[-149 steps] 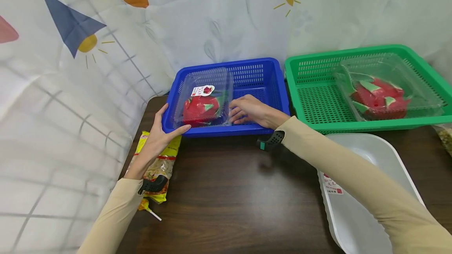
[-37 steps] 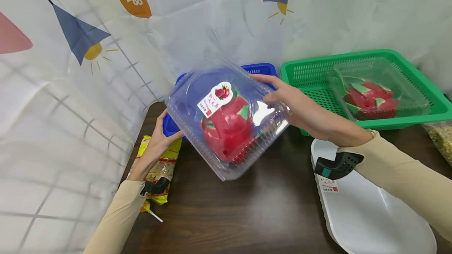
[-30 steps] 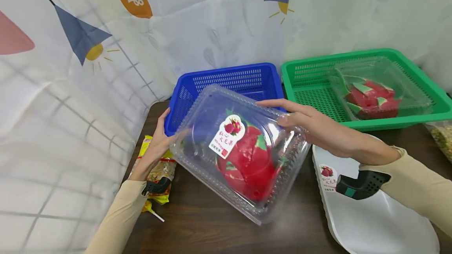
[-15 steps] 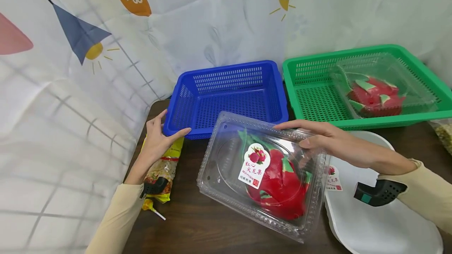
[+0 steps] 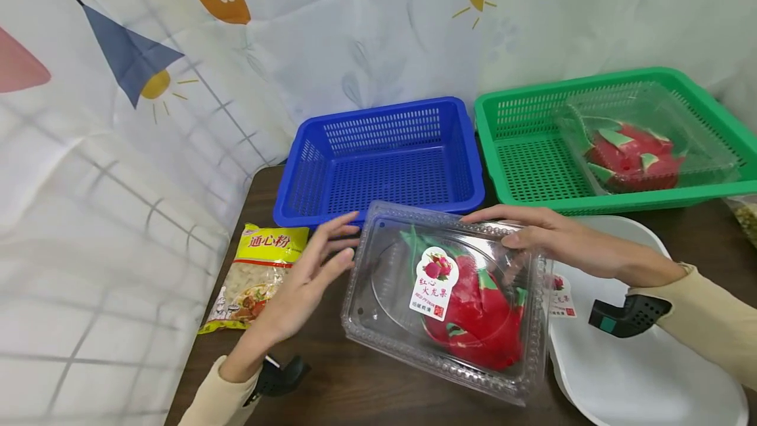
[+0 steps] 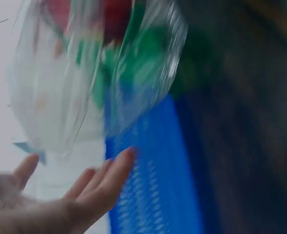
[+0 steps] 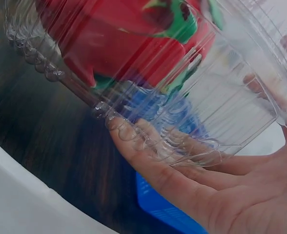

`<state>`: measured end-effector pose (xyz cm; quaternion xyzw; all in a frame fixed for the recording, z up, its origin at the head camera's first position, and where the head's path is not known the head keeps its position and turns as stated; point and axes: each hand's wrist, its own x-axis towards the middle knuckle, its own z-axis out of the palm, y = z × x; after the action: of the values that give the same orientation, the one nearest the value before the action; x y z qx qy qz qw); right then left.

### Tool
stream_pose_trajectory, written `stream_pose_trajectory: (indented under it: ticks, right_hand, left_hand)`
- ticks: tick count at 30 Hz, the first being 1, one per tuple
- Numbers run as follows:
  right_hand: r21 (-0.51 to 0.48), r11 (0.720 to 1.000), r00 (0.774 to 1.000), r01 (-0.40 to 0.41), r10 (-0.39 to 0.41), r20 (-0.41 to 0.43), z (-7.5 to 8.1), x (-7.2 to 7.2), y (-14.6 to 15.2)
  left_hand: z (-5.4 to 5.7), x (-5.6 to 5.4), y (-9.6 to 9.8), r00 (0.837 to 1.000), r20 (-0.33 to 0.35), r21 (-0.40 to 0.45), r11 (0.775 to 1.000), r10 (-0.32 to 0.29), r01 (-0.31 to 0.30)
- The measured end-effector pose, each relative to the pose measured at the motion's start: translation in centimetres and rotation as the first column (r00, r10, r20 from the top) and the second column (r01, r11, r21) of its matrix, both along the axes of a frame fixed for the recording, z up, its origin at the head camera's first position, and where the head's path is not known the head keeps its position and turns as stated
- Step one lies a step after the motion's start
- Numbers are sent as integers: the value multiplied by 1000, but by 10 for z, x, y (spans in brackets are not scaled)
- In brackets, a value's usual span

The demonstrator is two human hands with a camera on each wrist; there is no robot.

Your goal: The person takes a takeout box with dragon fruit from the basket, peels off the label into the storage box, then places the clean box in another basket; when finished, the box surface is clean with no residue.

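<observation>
My right hand point(image 5: 562, 245) grips the right side of a clear plastic clamshell box point(image 5: 387, 281), thumb on the lid and fingers underneath. Through the plastic shows a red dragon fruit point(image 5: 481, 324) with green tips, under a white label point(image 5: 434, 284). The box is tilted above the dark table, its lid facing me. In the right wrist view, the fingers point(image 7: 158, 175) spread under the box's beaded rim. My left hand point(image 5: 301, 288) is close to the box's left edge, fingers extended and thumb apart, holding nothing. The left wrist view shows its fingers point(image 6: 102, 187) below the blurred plastic.
Behind the box stands a blue basket point(image 5: 384, 179) with nothing in it. A green basket point(image 5: 529, 169) at right holds another boxed dragon fruit point(image 5: 633, 156). A white tray point(image 5: 639, 373) lies front right, a yellow pasta bag point(image 5: 254, 281) at left.
My right hand has lifted the boxed dragon fruit from the blue basket and brought it toward me and right. My left hand has left the basket's rim and moved to the box's left side.
</observation>
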<state>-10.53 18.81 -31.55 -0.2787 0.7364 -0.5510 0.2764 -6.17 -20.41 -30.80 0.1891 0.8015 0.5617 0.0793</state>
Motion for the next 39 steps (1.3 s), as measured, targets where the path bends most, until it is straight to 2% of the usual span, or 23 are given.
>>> stream_pose_trajectory:
  ticks: [2, 5, 7, 9, 11, 13, 15, 17, 21, 26, 29, 33, 39]
  right_hand:
    - [-13, 1000, 1000, -8, 8, 6, -2, -1, -1]
    - [-55, 998, 999, -39, 40, 23, -5, -4, -1]
    - [-72, 996, 998, -57, 60, 35, -6, -5, 0]
    - [-88, 993, 996, -74, 79, 46, -8, -6, 0]
    - [-77, 994, 995, -79, 83, 61, -7, -7, 1]
    - [-56, 996, 993, -68, 73, 93, -7, -7, 1]
    - [-35, 998, 989, -59, 64, 131, -7, -8, 2]
    - [-18, 998, 984, -52, 55, 167, -7, -8, 2]
    - [-19, 998, 977, -60, 63, 202, -7, -10, 0]
    - [-43, 998, 968, -44, 54, 244, -8, -10, 0]
    - [-75, 997, 958, -14, 35, 285, -8, -8, 3]
    - [-74, 996, 947, 58, -32, 321, -12, -2, 4]
    - [47, 986, 936, 157, -164, 310, -16, 16, -5]
  left_hand:
    - [-8, 3, 4, 993, 86, 14, 997, -83, 82]
    - [-20, 2, 8, 969, 189, 101, 985, -158, 141]
    - [-28, 2, 12, 951, 235, 184, 970, -199, 158]
    - [-35, 2, 16, 933, 266, 277, 946, -243, 167]
    - [-40, 2, 22, 926, 276, 336, 928, -259, 160]
    - [-43, 4, 27, 930, 280, 356, 925, -240, 131]
    - [-44, 5, 31, 937, 285, 346, 934, -201, 95]
    - [-45, 6, 34, 937, 306, 335, 940, -167, 59]
    - [-47, 7, 37, 925, 357, 334, 943, -125, -2]
    - [-48, 11, 36, 905, 412, 365, 929, -102, -62]
    - [-47, 14, 34, 899, 425, 384, 920, -100, -79]
    - [-47, 20, 34, 901, 428, 398, 911, -76, -113]
    - [-50, 27, 35, 895, 444, 366, 905, 33, -215]
